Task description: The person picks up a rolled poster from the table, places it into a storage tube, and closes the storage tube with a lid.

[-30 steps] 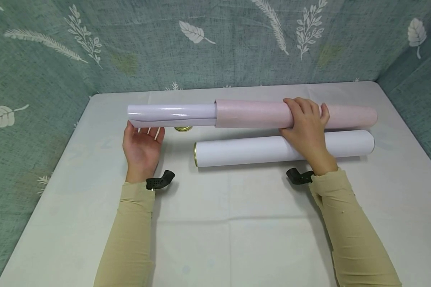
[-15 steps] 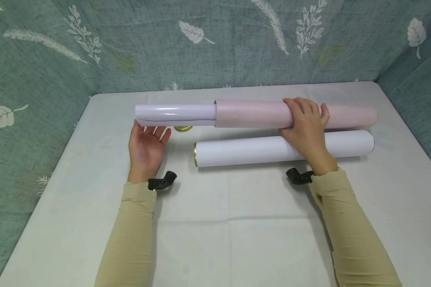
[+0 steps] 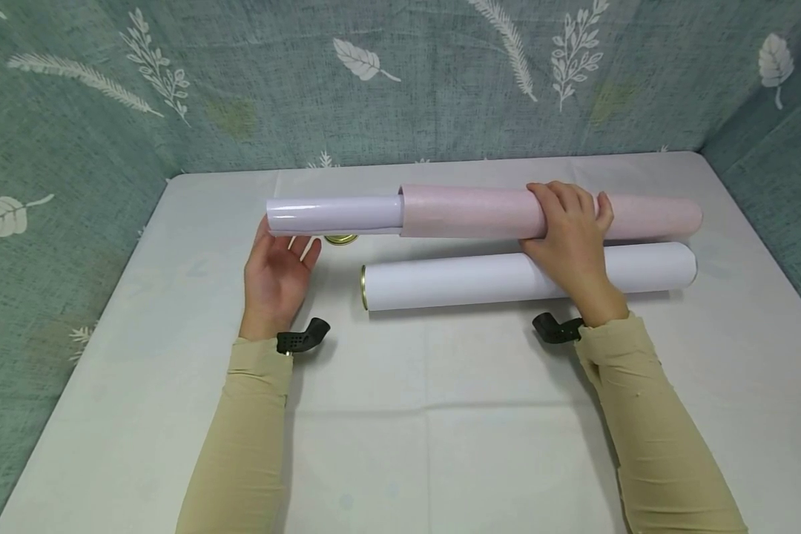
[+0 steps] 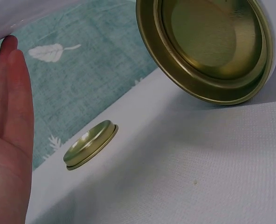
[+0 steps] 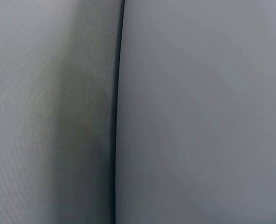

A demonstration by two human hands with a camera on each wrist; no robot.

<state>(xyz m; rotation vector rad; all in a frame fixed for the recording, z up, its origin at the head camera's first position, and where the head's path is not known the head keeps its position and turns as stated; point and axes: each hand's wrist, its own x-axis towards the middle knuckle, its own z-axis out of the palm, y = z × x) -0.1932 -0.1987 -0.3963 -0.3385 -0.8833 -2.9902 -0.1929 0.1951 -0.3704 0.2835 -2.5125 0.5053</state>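
A glossy white rolled sheet (image 3: 334, 213) sticks out of the left mouth of a pink tube (image 3: 470, 211). My left hand (image 3: 274, 285) supports the sheet's outer end, palm up, with extended fingers beneath it; the fingertips are partly hidden. In the left wrist view those fingers (image 4: 19, 100) touch the roll's underside (image 4: 21, 14). With fingers over the top and thumb at the near side, my right hand (image 3: 570, 245) grips the pink tube around its middle. The sheet's inner end is hidden inside the tube.
A white tube (image 3: 440, 280) with a gold metal end (image 4: 212, 42) lies nearer, passing under the right wrist. A gold lid (image 3: 340, 239) rests on the white-covered table (image 3: 427, 445) behind it. Patterned green cloth (image 3: 427, 89) stands along the back and sides.
My left hand has moved right with the rolled sheet, so less of it shows outside the pink tube. The right hand and both tubes have stayed in place.
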